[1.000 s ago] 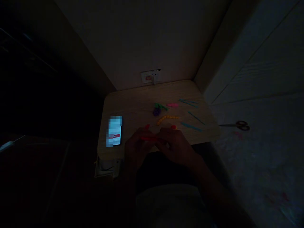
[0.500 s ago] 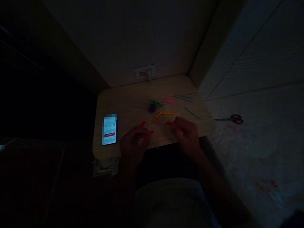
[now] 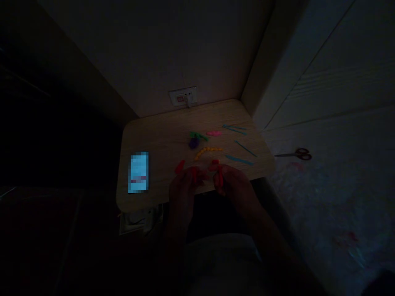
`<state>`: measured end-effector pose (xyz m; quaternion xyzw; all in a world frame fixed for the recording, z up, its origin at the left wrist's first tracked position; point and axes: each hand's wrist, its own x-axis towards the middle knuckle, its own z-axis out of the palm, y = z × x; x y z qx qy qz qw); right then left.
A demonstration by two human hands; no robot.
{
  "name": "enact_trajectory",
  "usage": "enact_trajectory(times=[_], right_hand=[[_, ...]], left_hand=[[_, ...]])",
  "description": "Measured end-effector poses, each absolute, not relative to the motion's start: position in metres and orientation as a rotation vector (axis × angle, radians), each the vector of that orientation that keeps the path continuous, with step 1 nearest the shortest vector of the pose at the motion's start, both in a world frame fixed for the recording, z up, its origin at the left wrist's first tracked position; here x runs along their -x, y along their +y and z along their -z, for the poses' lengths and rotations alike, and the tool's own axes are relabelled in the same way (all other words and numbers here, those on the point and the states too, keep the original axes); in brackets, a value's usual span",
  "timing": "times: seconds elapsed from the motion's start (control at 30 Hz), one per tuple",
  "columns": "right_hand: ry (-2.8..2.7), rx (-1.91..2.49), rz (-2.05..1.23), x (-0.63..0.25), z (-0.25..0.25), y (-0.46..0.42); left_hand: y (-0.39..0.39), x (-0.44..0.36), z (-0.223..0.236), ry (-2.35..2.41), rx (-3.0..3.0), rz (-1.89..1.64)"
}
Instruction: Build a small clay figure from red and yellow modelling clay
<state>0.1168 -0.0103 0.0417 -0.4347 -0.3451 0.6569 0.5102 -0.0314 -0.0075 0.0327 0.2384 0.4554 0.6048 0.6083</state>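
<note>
In dim light, my left hand (image 3: 182, 185) is closed on a small piece of red modelling clay (image 3: 194, 175) near the table's front edge. Close beside it, my right hand (image 3: 233, 183) pinches a short red clay roll (image 3: 220, 177) held roughly upright. A red clay piece (image 3: 179, 166) lies just beyond my left hand, and another red bit (image 3: 215, 161) sits beyond the right fingers. Farther back are a curved yellow beaded clay strip (image 3: 208, 150), a purple clay clump (image 3: 194, 143), green clay pieces (image 3: 199, 135) and a pink clay piece (image 3: 214, 133).
A lit phone (image 3: 138, 172) lies on the left of the wooden table (image 3: 157, 139). Thin blue tools (image 3: 245, 149) and a flat blue clay knife (image 3: 239, 160) lie at the right. Scissors (image 3: 298, 154) rest beyond the right edge. A wall socket (image 3: 184, 97) is behind.
My hands have come closer together, the right turning inward with the red roll now showing upright. The flat blue knife now shows where my right hand was. The view has shifted slightly.
</note>
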Motion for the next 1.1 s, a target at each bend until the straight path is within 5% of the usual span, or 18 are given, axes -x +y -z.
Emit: enact_trajectory(times=[1.1], right_hand=[[-0.977, 1.252, -1.383, -0.168, -0.011, 0.004]], left_hand=[[0.000, 0.032, -0.008, 1.205, -0.740, -1.365]])
